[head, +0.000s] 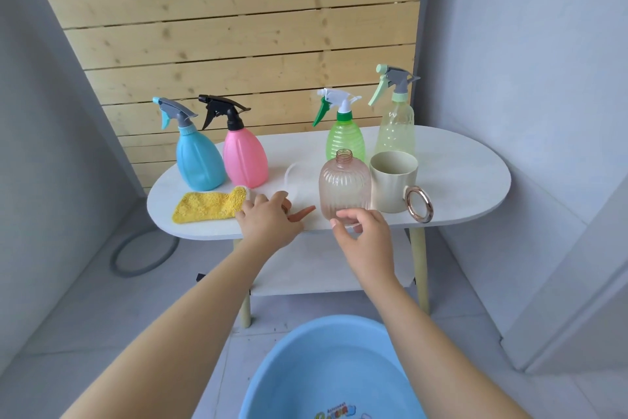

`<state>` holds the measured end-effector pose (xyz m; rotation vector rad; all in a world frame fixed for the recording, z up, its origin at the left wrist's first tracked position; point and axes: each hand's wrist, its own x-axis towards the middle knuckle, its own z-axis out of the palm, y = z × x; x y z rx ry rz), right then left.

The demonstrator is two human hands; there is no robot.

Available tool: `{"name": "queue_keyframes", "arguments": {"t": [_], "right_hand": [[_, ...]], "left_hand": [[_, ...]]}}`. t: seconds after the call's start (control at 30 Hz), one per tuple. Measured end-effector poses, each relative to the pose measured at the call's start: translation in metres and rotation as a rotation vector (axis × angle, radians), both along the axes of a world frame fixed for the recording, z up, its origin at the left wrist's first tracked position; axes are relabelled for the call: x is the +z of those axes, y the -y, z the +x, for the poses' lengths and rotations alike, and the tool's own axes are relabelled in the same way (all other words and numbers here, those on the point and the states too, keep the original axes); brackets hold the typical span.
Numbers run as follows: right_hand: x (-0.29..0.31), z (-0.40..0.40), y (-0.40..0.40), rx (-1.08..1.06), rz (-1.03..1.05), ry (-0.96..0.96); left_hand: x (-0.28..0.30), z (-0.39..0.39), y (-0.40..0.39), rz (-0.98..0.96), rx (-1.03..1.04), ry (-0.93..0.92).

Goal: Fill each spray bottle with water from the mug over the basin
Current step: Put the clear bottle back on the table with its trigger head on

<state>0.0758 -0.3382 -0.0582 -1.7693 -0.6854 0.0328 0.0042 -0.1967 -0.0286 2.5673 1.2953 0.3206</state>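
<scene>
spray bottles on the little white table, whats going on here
A person is setting up to fill them. The right hand holds the base of an uncapped, ribbed clear pink bottle beside the cream mug. The left hand rests on that bottle's removed spray head, lying on the table near a yellow cloth. Four other bottles stand capped behind. A blue basin sits on the floor.

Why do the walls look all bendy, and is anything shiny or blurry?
Head view: the wide lens bows the wooden slat wall and table edges; soft, even light, faint shadows; a small glint on the mug handle ring; the clear ribbed bottle looks slightly hazy; the right hand is slightly soft.
</scene>
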Motion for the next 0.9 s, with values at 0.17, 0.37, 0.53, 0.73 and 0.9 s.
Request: {"name": "queue_keyframes", "arguments": {"t": [0.17,0.37,0.53,0.73,0.9], "right_hand": [[0.006,-0.001,0.001,0.145,-0.006,-0.069],[0.025,-0.006,0.007,0.389,-0.102,-0.023],[0.043,-0.011,0.013,0.507,-0.089,0.101],[0.076,-0.019,0.018,0.508,-0.046,0.038],[0.109,-0.012,0.024,0.528,0.044,0.04]], "left_hand": [[0.006,-0.018,0.005,-0.169,-0.064,0.254],[0.06,-0.048,0.024,-0.975,-0.146,0.425],[0.091,-0.054,0.032,-1.25,-0.074,0.508],[0.112,-0.058,0.037,-1.296,-0.058,0.462],[0.128,-0.052,0.045,-1.236,-0.07,0.488]]}}
